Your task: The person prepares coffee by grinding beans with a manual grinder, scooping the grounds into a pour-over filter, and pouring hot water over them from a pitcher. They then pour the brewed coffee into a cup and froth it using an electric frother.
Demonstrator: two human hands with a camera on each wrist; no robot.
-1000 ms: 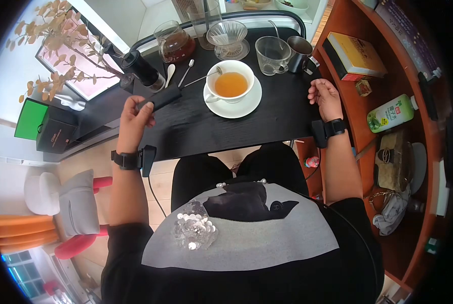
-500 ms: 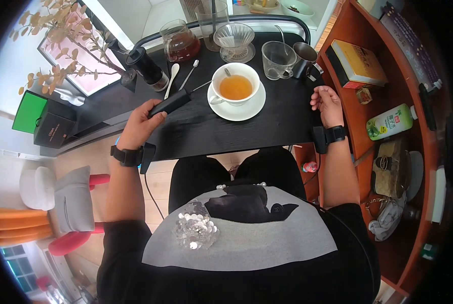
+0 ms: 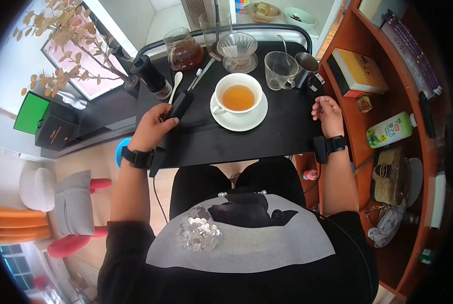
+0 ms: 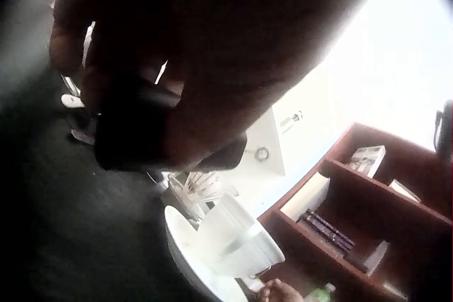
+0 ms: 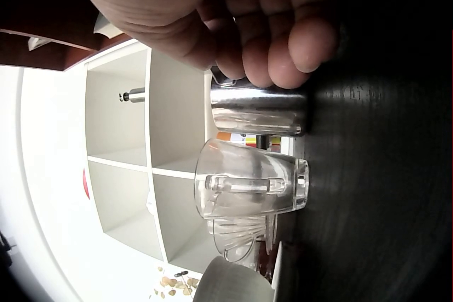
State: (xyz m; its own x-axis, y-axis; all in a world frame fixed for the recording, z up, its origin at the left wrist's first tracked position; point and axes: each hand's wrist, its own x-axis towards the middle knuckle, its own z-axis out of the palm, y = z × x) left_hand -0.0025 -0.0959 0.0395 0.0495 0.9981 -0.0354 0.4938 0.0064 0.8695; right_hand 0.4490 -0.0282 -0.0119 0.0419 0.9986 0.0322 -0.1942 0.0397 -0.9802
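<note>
My left hand [image 3: 153,129] grips the black handle of a milk frother [image 3: 180,105], low over the table's left side. Its thin metal rod points away, toward the glass dripper. A white spoon [image 3: 176,85] lies just left of the handle, and a small stirrer lies beside the rod. To the right, a white cup [image 3: 238,96] of amber tea stands on a white saucer [image 3: 241,124]. In the left wrist view the frother handle [image 4: 134,132] shows dark under the fingers. My right hand [image 3: 329,114] rests at the table's right edge, fingers loosely curled, holding nothing.
Along the back stand a black grinder [image 3: 150,76], a glass pot [image 3: 186,53] of dark liquid, a glass dripper [image 3: 237,50], a glass mug [image 3: 279,71] and a metal pitcher [image 3: 306,66]. A red-brown shelf [image 3: 355,109] borders the right side.
The frother's whisk end has come out from over the cup and swung left, toward the back. My left hand has moved forward and right with it. The right hand keeps its place.
</note>
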